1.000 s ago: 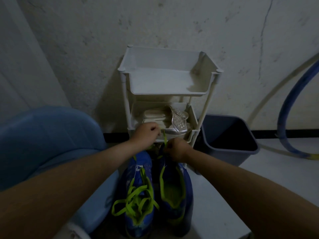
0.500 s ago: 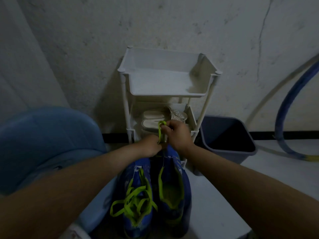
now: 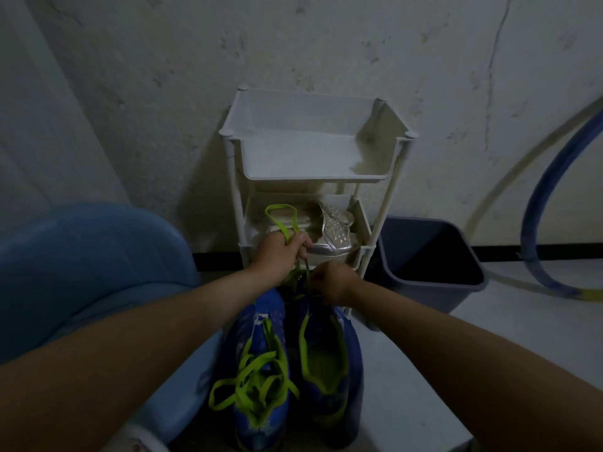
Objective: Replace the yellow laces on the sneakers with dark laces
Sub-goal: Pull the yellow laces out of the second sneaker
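Two blue sneakers stand side by side on the floor below me. The left sneaker [image 3: 257,370] still carries its yellow laces, loose over the tongue. The right sneaker [image 3: 329,363] shows a yellow lining and no lace over most of its opening. My left hand [image 3: 280,252] grips a loop of yellow lace [image 3: 282,220] pulled up above the toe of the right sneaker. My right hand [image 3: 329,283] pinches the lace lower down, at the toe end of that shoe. No dark laces are in view.
A white two-tier rack [image 3: 313,177] stands against the wall straight ahead, silver sandals [image 3: 332,236] on its lower shelf. A dark bin [image 3: 427,282] sits right of it, a blue tub [image 3: 81,272] at my left. A blue hose [image 3: 554,190] curves at the far right.
My left hand has risen and now holds the yellow lace loop high, where my right hand held it half a second ago. My right hand has dropped to the toe of the right sneaker.
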### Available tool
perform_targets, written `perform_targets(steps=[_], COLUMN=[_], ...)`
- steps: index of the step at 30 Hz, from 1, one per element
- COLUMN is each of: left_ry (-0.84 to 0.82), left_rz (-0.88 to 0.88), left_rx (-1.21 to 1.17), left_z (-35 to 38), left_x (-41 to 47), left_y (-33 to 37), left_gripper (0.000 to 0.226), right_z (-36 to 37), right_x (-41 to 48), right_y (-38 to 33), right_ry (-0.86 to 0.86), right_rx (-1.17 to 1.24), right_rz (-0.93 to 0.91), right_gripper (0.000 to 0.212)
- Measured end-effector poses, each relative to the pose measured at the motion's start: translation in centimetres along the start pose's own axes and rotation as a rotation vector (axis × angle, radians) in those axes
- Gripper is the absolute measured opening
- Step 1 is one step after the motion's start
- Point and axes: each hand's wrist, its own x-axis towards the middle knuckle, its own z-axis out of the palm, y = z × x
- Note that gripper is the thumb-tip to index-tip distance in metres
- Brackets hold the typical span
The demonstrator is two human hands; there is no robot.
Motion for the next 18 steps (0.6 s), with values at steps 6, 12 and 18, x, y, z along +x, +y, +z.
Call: perform_targets(steps=[6, 12, 18], left_ry=[-0.125, -0.501, -0.4], left_rz=[-0.223, -0.319, -0.315], left_rx=[0.091, 0.114, 0.102], left_z=[-1.0, 0.2, 0.7], left_x=[0.6, -0.9, -0.6], left_y=[-1.2, -0.8, -0.3], left_gripper=[0.039, 0.023, 0.026], right_z=[-0.2, -2.1, -2.4], right_x=[0.3, -0.4, -0.1], right_y=[-0.1, -1.7, -1.3], right_ry=[0.339, 0.668, 0.694], right_rx=[0.321, 0.609, 0.613], right_rz=[-0.031, -0.132, -0.099], right_gripper=[0.013, 0.018, 0.017])
